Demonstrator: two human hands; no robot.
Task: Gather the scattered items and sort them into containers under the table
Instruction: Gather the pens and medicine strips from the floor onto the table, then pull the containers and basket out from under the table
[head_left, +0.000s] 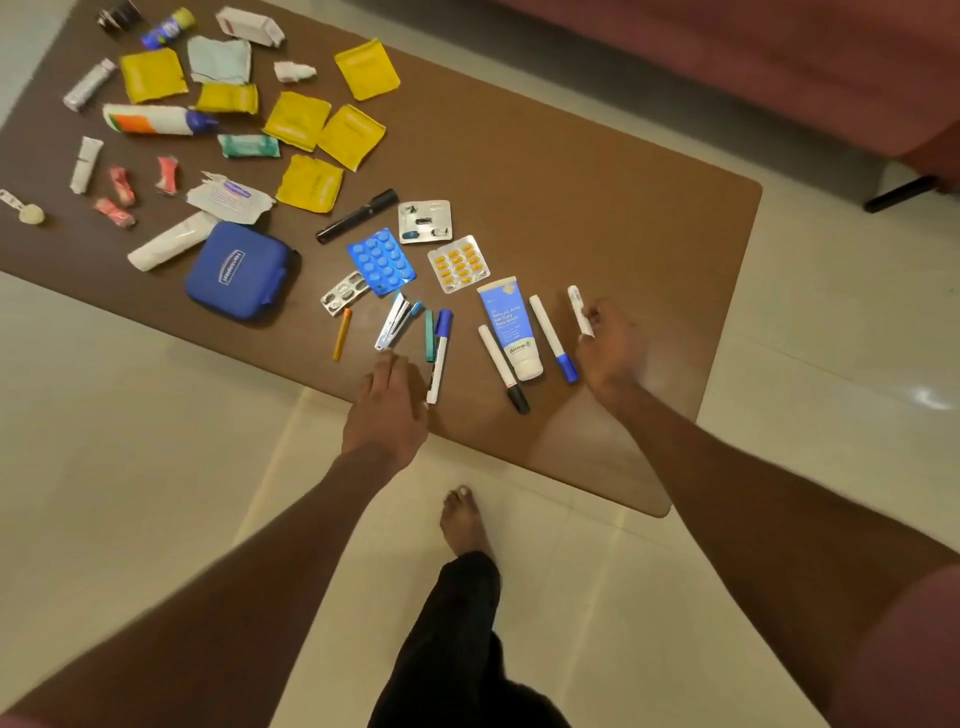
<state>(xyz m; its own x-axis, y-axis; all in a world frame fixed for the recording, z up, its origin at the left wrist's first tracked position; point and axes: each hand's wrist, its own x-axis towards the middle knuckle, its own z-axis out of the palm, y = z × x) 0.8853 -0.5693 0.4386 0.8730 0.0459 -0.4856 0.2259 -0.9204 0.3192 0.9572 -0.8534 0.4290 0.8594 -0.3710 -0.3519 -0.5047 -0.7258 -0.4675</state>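
Your right hand (610, 348) pinches a slim white plastic marker (580, 310) at the brown table's (597, 208) near edge. Your left hand (387, 402) hovers flat, fingers relaxed, beside the silver stapler (392, 325). The marker looks light, rigid and smooth; grip mid-barrel.

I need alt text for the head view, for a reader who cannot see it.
A person stands at a brown table; the right hand holds a white pen and the left hand reaches open toward a stapler and markers. Pill strips, yellow packets, tubes and a blue case lie scattered.
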